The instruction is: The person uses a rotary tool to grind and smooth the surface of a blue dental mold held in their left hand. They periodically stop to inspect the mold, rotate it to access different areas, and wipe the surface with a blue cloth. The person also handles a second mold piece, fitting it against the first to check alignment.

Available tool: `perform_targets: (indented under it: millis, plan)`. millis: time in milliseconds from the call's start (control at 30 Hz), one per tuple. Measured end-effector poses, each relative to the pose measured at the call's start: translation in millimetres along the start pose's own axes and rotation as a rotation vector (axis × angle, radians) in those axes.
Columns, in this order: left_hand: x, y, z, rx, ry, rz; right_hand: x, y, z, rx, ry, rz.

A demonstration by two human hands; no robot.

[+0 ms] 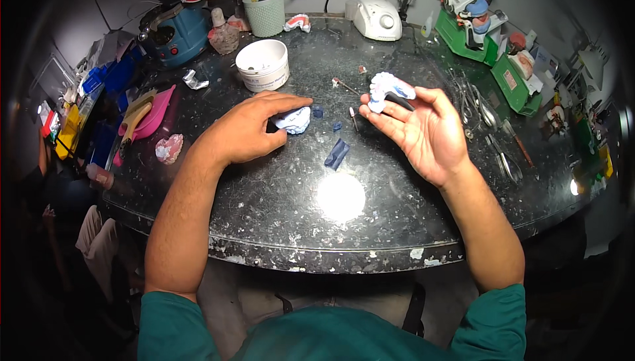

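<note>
My left hand curves around a pale blue-white dental cast on the dark bench, its thumb and fingers against the cast's sides. Raised over the bench, my right hand is palm up and holds a horseshoe-shaped dental cast, white with blue patches and a row of teeth, between thumb and fingers. Between the hands lie a folded dark blue wax strip and smaller blue pieces. Close to the right fingertips is a thin tool with a pale tip. Another slim instrument rests farther back.
A white tub stands beyond my left hand, near a blue machine and a pencil cup. Several metal instruments lie at right before green bins. A pink cast and pink dustpan are left.
</note>
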State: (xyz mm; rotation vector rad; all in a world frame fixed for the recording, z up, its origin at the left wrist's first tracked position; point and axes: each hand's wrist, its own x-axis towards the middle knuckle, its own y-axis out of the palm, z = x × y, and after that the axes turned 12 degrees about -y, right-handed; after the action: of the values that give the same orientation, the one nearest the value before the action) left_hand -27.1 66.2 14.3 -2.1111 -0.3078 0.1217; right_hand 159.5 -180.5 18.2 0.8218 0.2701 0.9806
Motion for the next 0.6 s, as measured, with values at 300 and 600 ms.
perform_targets:
  millis: [300, 600]
  plan:
    - [-10, -12, -12, 0.021, -0.176, -0.046, -8, 14, -7, -0.362, -0.171, 0.127]
    - [-4, -7, -24, -0.142, -0.102, -0.155, -17, 18, -16, -0.719, -0.506, 0.205]
